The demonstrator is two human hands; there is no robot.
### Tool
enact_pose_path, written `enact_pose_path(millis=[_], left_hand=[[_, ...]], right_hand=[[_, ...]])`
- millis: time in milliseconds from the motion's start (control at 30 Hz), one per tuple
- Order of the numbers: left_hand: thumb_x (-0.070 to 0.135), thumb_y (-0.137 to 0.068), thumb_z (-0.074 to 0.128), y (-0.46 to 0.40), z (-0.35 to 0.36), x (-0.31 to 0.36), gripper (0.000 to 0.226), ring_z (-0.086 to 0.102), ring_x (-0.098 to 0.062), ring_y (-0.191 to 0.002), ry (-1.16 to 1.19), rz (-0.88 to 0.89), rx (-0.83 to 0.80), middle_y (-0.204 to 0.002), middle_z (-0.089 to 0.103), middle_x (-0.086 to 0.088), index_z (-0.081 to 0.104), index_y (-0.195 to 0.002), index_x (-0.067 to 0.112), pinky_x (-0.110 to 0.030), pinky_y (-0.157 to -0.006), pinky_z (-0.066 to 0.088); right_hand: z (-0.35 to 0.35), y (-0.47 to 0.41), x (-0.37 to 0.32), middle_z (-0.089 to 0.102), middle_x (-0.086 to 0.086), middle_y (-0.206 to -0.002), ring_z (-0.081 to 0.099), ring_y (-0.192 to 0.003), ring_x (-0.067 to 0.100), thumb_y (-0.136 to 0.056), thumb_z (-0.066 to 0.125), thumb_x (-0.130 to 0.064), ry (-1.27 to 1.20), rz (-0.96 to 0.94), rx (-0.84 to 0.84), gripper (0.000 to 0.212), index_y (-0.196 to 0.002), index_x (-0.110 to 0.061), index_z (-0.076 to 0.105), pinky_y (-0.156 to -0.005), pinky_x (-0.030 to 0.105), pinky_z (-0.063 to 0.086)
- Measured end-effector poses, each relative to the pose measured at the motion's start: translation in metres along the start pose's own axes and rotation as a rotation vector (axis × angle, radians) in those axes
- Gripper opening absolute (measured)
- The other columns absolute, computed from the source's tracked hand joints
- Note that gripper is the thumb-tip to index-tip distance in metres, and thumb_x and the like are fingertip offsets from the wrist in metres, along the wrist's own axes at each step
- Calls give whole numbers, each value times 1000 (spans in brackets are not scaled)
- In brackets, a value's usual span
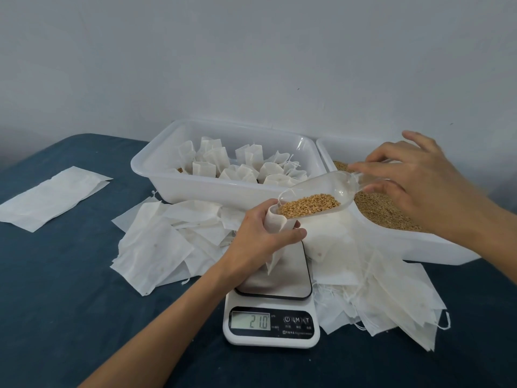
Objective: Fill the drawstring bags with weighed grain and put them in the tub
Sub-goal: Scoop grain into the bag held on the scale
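Empty drawstring bag point(275, 219) gripped by left hand point(258, 239) above scale point(272, 317) reading 21.0. Clear scoop point(316, 196) of grain point(309, 205) pinched by right hand point(414, 180), tip at bag mouth.

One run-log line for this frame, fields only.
left hand: holds bag open over scale | right hand: tilts scoop of grain at bag mouth | tub: filled bags inside

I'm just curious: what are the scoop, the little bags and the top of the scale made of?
Scoop: clear glossy plastic, since the grain shows through it. Bag in the left hand: thin white matte, probably non-woven fabric or filter paper. Scale platform: looks like brushed steel with a dull grey sheen.
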State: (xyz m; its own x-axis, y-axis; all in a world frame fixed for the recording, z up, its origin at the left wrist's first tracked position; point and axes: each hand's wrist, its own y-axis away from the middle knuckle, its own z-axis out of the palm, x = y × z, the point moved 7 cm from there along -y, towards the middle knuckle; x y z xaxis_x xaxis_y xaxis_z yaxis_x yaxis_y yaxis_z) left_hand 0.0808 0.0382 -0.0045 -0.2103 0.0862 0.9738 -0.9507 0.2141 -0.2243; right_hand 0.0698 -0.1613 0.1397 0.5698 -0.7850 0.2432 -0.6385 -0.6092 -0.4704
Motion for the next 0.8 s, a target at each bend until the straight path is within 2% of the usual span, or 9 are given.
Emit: enact_pose_path(millis=[167, 300, 400, 500, 667, 800], left_hand=[[11, -86, 84, 0, 0, -1, 26, 72, -10, -86, 7, -11, 0, -94, 78, 3, 72, -109, 14, -19, -78, 53], [10, -87, 84, 1, 1, -1, 26, 73, -14, -90, 16, -16, -11, -100, 78, -3, 72, -110, 15, -23, -81, 55], [10, -87, 84, 0, 1, -1, 27, 73, -16, -92, 6, -18, -11, -102, 78, -4, 72, -110, 15, -25, -83, 57], [9, -86, 84, 1, 0, -1, 26, 73, -14, -89, 20, -18, -5, -99, 79, -4, 71, -109, 12, -20, -79, 54], [12, -87, 84, 1, -1, 0, 27, 73, -19, -93, 1, -15, -6, -104, 78, -7, 71, -110, 13, -26, -84, 56], [10, -87, 84, 1, -1, 1, 26, 72, -13, -89, 1, -20, 3, -99, 78, -2, 71, -109, 13, -21, -80, 54]], right_hand=[[16, 3, 14, 64, -1, -102, 63, -96, 25, -87, 73, 2, -112, 75, -80, 40, -121, -20, 72, -117, 51, 25], [26, 8, 21, 62, -8, -101, 55, -89, 13, -89, 74, -5, -184, 91, -90, 37, -120, -25, 71, -110, 42, 28], [25, 8, 23, 60, -9, -101, 59, -93, 16, -90, 72, -8, -174, 88, -72, 37, -122, -26, 70, -114, 37, 22], [21, 6, 20, 60, -6, -101, 60, -97, 19, -88, 74, -4, -138, 90, -65, 40, -122, -25, 70, -118, 41, 19], [12, 4, 11, 62, -3, -102, 62, -95, 22, -86, 76, -4, -96, 77, -55, 38, -120, -21, 73, -119, 50, 22], [13, 3, 11, 63, -2, -102, 62, -95, 22, -86, 75, -3, -86, 87, -63, 36, -119, -19, 73, -117, 44, 22]])
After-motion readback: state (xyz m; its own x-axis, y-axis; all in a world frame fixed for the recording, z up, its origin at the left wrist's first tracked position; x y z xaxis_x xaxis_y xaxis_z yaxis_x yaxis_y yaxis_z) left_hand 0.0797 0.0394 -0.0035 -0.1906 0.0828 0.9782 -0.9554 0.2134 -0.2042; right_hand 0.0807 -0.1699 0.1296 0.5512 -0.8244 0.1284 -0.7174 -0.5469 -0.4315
